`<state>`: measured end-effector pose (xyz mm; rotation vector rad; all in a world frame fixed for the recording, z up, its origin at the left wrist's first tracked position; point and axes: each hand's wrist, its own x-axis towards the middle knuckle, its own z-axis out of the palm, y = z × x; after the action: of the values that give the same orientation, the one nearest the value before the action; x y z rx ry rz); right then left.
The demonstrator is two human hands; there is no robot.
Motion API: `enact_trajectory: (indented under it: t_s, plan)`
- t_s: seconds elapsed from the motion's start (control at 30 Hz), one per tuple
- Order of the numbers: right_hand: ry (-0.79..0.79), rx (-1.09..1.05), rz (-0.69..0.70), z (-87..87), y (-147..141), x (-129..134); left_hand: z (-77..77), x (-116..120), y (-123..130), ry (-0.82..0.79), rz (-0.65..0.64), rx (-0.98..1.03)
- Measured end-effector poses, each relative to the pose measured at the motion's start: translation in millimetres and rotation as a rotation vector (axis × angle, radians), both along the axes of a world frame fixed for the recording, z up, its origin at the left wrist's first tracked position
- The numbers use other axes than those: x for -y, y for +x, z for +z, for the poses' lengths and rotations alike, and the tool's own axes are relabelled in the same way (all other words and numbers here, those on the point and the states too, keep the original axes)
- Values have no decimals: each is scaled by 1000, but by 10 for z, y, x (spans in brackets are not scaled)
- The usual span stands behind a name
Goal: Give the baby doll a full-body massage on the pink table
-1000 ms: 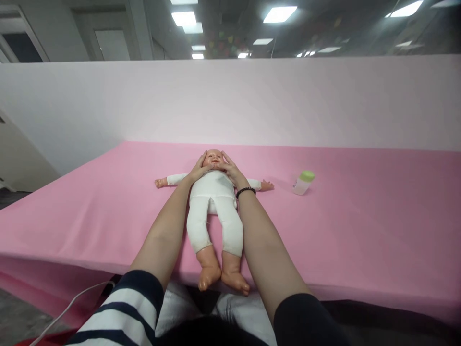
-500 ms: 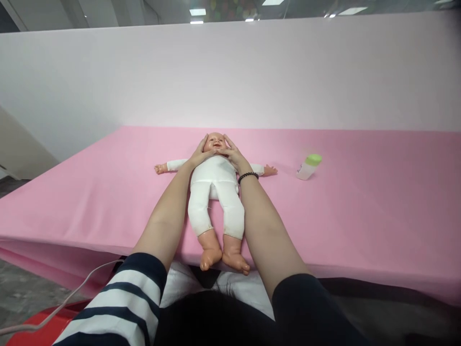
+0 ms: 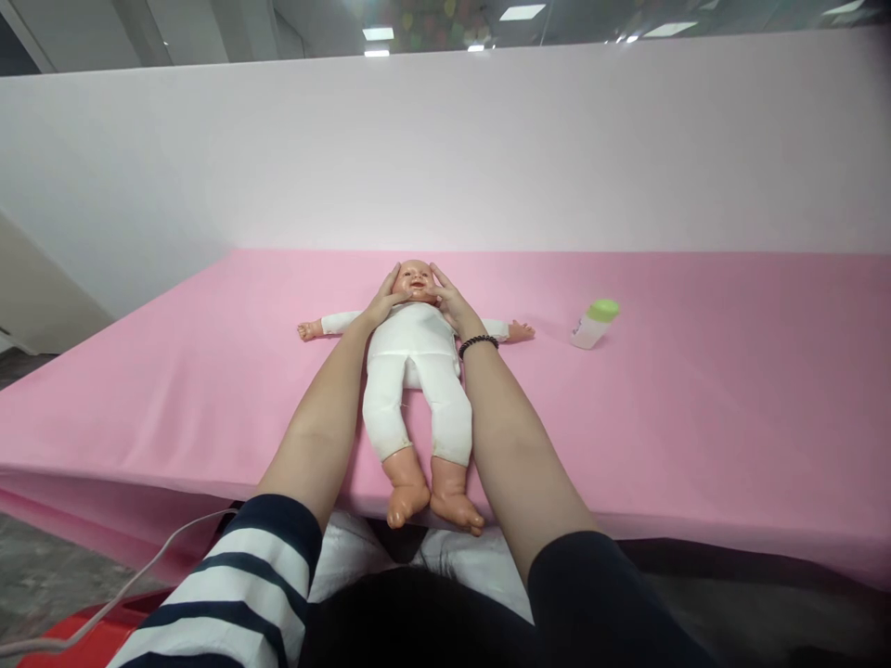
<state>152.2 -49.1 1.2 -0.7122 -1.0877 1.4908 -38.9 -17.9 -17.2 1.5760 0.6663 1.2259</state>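
A baby doll in a white suit (image 3: pixel 416 371) lies on its back on a pink cloth-covered table (image 3: pixel 661 417), its bare plastic feet near the table's front edge. My left hand (image 3: pixel 380 299) and my right hand (image 3: pixel 449 301) cup the doll's head (image 3: pixel 413 280), one on each side, with the fingers spread along its cheeks. A dark beaded bracelet (image 3: pixel 478 344) circles my right wrist. To the right of the doll's outstretched arm stands a small baby bottle with a green cap (image 3: pixel 595 324), out of reach of both hands' current contact.
A tall white partition (image 3: pixel 445 158) runs along the table's far side. The pink cloth hangs in a fold over the near edge. A white cable (image 3: pixel 139 573) crosses the lower left, above a red object (image 3: pixel 83 631) on the grey floor.
The view has tilted down since the oldest frame, so the doll and bottle sit higher in the picture. Both hands stay on the doll's head, and the doll and bottle have not shifted.
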Motion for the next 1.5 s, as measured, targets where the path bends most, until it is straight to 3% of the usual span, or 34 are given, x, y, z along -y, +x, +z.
enact_trajectory:
  t_s: [0.5,0.77,1.03,1.2,1.43,1.5]
  plan:
    - [81,2,-19,-84,26,-38,-14,105,9,-25,81,-56]
    - [35,17,-13,-42,5,-21,16,38,-3,37,54,-76]
    - [9,47,-30,11,-16,-9,-36,-76,-13,3,92,-72]
    - [5,-15,-44,16,-22,-25,-5,-30,-4,-2,94,-69]
    - [-38,-2,-111,-26,-50,-105,16,18,8,-84,141,-66]
    - [-14,56,-198,-16,-85,-139,-4,-15,6,-66,175,-73]
